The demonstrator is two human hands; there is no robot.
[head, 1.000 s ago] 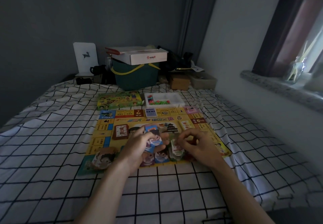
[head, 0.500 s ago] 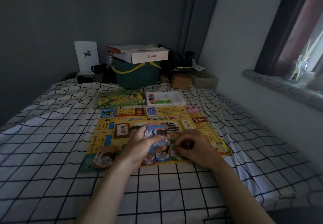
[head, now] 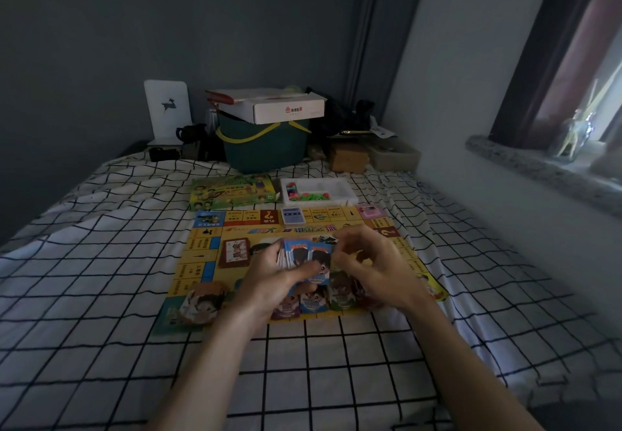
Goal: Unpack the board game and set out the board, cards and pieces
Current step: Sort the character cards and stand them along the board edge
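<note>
The yellow game board (head: 414, 262) lies flat on the checked bedsheet. My left hand (head: 272, 275) grips a stack of cards (head: 301, 254) with cartoon faces above the board's middle. My right hand (head: 373, 262) hovers beside the stack with curled fingers at its top card; whether it pinches the card is blurred. A row of cards (head: 316, 302) lies along the board's near edge, with another pile (head: 202, 302) at the near left corner. A brown card deck (head: 234, 253), a blue deck (head: 292, 216) and a pink deck (head: 370, 211) sit on the board.
Behind the board lie the green game box (head: 232, 191) and a white tray of coloured pieces (head: 319, 191). A green bucket (head: 266, 147) with a white carton on top, small boxes and a white stand line the wall. A window sill (head: 538, 168) runs along the right.
My right hand rose from the card row at the board's near edge back up to the stack. My left hand lifted the stack slightly.
</note>
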